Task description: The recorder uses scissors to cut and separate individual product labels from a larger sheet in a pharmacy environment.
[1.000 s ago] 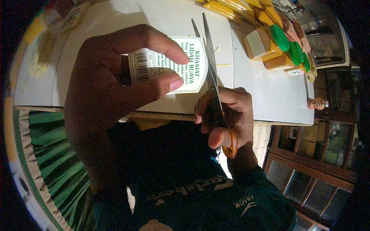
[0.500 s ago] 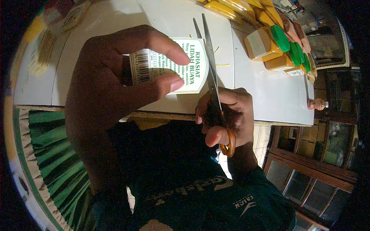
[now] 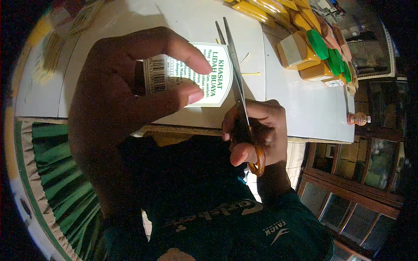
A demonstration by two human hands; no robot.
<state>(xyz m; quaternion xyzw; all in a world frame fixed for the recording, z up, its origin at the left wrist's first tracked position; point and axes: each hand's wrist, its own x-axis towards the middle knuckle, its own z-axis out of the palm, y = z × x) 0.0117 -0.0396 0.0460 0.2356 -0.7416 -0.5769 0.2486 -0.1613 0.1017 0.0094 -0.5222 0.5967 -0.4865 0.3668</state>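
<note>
Between the thumb and fingers of my left hand [image 3: 130, 82] is a white paper label [image 3: 221, 89] with green print, a barcode and a curved right edge. My right hand [image 3: 257, 126] is wrapped around the orange-brown handles of a pair of scissors [image 3: 236, 71]. The blades point away from me, parted a little at the tips, and run close along the label's right edge. Whether the blades touch the paper I cannot tell. Thin paper trimmings [image 3: 250, 73] lie on the white table [image 3: 300, 104] just beyond the blades.
At the far right stand jars with green lids [image 3: 317, 44], beside filled yellow-orange packets [image 3: 250, 11]. A small bottle [image 3: 359, 118] is past the table's right end. Bundled labels [image 3: 53, 54] lie at the far left. Green pleated cloth [image 3: 65, 169] hangs below, and a wooden glazed cabinet [image 3: 348, 187] stands right.
My left hand and the label have shifted slightly left. The scissors' tips have moved a little left too, and the blades stay slightly parted. My right hand has barely moved.
</note>
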